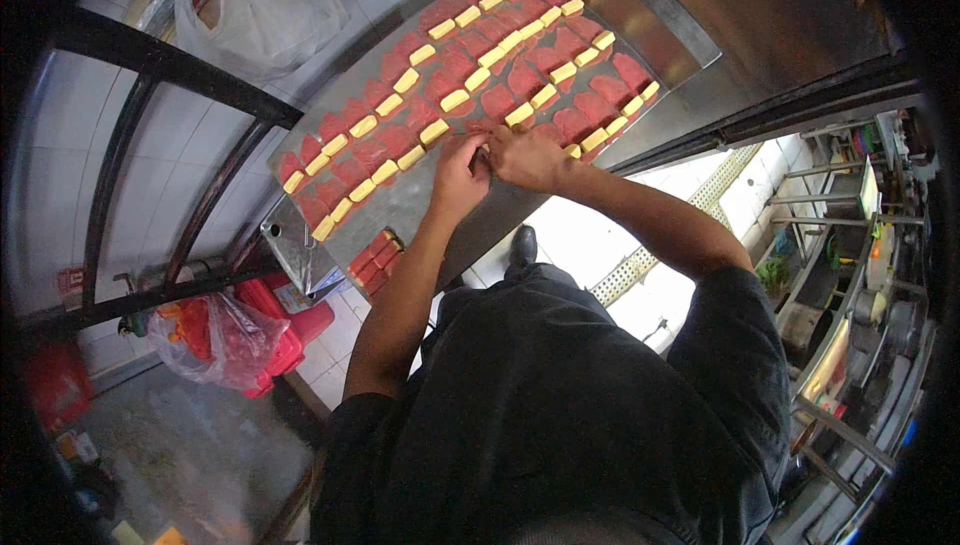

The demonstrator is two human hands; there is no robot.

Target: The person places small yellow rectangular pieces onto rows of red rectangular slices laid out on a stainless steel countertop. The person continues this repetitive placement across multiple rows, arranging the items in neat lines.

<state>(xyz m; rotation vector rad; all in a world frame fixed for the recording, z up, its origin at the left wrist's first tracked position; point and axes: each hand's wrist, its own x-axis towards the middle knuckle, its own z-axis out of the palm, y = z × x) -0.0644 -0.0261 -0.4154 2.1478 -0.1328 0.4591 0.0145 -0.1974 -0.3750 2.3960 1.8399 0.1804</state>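
Thin red meat slices (372, 150) lie in several rows across a steel table (405, 213). On most slices sits a pale yellow stick (434, 132), cheese-like in look. My left hand (463, 175) and my right hand (527, 157) meet at the table's near edge, over a meat slice (480, 126) in the row closest to me. Fingers of both hands are curled and pinched together on that slice; the fingertips partly hide it. Left of my left forearm, several finished-looking meat rolls (376, 260) lie side by side, yellow showing at their ends.
A black metal frame (150, 70) stands on the left, a clear plastic bag (255, 10) behind it. Below are a red plastic container (300, 325) and a bag with red contents (215, 335). To the right, metal shelving (830, 295) holds pans; a perforated drain strip (640, 270) crosses the floor.
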